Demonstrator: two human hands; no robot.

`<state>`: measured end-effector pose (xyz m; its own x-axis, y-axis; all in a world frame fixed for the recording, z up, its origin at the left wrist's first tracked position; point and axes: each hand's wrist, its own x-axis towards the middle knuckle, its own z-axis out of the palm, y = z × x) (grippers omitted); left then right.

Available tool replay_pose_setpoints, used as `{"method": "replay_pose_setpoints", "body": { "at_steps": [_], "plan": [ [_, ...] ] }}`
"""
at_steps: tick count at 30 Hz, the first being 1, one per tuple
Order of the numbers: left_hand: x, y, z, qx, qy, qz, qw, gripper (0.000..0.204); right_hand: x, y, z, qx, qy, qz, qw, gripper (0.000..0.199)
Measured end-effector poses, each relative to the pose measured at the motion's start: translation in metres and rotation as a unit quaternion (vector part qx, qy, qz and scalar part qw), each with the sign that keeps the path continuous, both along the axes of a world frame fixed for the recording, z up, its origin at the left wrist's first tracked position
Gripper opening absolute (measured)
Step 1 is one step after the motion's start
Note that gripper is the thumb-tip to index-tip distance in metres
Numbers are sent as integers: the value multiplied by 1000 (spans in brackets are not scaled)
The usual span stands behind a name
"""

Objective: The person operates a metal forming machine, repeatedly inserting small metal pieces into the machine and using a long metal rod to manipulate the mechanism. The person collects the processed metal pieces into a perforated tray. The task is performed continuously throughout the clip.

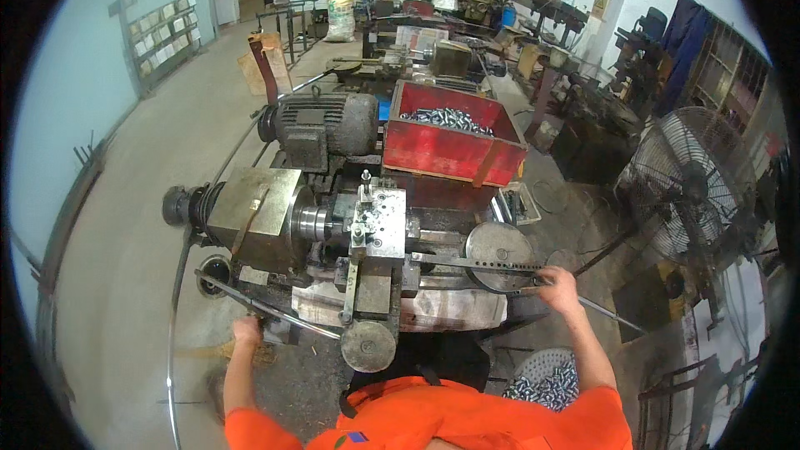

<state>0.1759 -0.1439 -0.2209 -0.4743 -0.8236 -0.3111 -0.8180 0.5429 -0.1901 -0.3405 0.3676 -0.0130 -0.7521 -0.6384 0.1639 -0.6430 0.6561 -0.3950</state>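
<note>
Right hand [557, 282] grips the long grey steel lever [475, 265] at the lathe's [333, 225] front right edge, left hand [247, 330] closed on the thin rod [267, 307], seemingly mid-feed.

The left hand [247, 330] grip seems hidden behind the rod [267, 310].

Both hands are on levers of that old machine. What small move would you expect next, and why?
Probably a short pull of the right hand on the long lever toward the person. That hand already grips the lever's end, the left hand holds the thin rod on the other side, and the tool block sits right beside the spindle.
</note>
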Motion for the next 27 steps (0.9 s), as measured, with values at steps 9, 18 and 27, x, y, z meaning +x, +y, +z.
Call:
{"method": "replay_pose_setpoints", "body": {
  "at_steps": [9,18,27],
  "plan": [
    [68,-23,43,89,482,191,850,38,-61,164,-93,217,86,-229,945,52],
    [-38,23,108,195,702,332,600,44,-2,160,-91,256,8,-294,921,35],
    [-70,33,100,107,730,315,597,19,153,149,-142,-115,-376,-228,891,27]
  ]
}}
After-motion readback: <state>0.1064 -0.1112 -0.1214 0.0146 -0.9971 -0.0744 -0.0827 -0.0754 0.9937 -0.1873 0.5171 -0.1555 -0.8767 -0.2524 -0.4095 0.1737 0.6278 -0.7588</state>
